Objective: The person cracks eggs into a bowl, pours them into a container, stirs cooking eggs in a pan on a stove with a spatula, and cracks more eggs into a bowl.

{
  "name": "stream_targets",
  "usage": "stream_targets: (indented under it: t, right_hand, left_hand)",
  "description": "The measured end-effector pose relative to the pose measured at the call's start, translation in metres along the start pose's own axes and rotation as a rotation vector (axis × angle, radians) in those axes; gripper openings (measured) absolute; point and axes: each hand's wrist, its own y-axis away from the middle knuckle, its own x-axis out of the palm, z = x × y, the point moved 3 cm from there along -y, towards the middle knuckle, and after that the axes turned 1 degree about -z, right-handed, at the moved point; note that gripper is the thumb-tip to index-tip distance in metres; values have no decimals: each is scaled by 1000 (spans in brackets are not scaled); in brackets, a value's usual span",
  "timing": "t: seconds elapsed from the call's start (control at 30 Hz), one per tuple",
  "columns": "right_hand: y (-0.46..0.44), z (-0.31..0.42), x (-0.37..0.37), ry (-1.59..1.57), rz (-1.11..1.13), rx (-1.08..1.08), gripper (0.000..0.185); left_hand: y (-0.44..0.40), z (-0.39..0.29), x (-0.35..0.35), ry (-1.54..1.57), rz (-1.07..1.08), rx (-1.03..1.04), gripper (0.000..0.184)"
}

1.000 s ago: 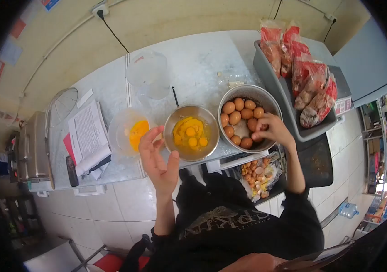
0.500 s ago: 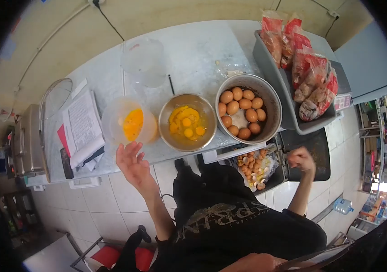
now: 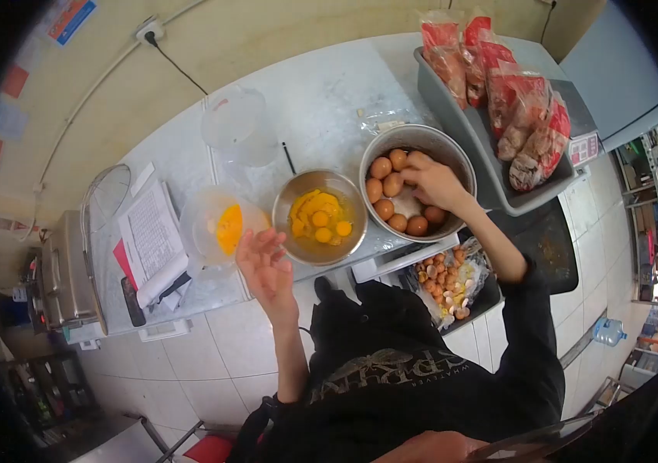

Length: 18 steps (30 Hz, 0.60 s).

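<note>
My right hand [image 3: 435, 184] is inside the large metal pot [image 3: 464, 158], its fingers curled down around an egg that the hand mostly covers. Brown eggs [image 3: 393, 184] lie about it in the pot. My left hand [image 3: 266, 270] is raised at the table's front edge with its fingers apart and nothing in it. It is nearest to the metal bowl [image 3: 286, 245], which holds cracked eggs with whole yolks [image 3: 321, 219], and to a translucent plastic jug [image 3: 199, 224] with yellow egg in it.
A grey tub [image 3: 491, 189] of red-and-clear bagged food [image 3: 518, 116] stands at the right. Below the table edge, a bin holds eggshells [image 3: 446, 285]. Papers [image 3: 148, 231], a phone [image 3: 133, 301] and a strainer [image 3: 105, 193] lie left; another clear container [image 3: 240, 127] stands behind.
My right hand has moved from above the dark lid beside the shell bin into the pot of eggs. My left hand has shifted right, closer to the metal bowl, still open.
</note>
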Motion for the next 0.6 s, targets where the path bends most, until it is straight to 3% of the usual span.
stream_targets:
  t: [0.03, 0.1, 0.17, 0.3, 0.37, 0.4, 0.43, 0.5, 0.57, 0.6]
  right_hand:
    - [-10, -9, 20, -3, -7, -14, 24]
    - [-27, -10, 53, 79, 304, -200, 28]
    - [-30, -14, 52, 63, 306, -294, 30]
    - [-34, -13, 42, -271, 370, -173, 33]
    - [-42, -18, 42, -979, 140, 251, 30]
    - [-38, -19, 43, -1824, 218, 502, 29]
    - [-38, -17, 40, -1819, 227, 499, 29]
    - [-60, 23, 8, -1903, 18, 591, 33]
    - [-67, 44, 4, -1779, -54, 519, 35]
    - [-76, 60, -9, -1134, -212, 186, 36]
  left_hand:
    - [2, -1, -3, -17, -5, 12, 65]
    - [6, -4, -17, -47, -23, 31, 65]
    - [12, -2, -34, -74, -152, -5, 63]
    - [21, 5, -56, -52, -339, -39, 59]
    - [22, 5, -60, -55, -357, -32, 56]
    - [21, 6, -60, -52, -368, -32, 56]
    - [19, 7, -59, -60, -352, -19, 55]
    - [15, 10, -54, -68, -340, -8, 53]
    - [8, 14, -43, -98, -247, 16, 47]
    - [6, 16, -38, -101, -250, 14, 47]
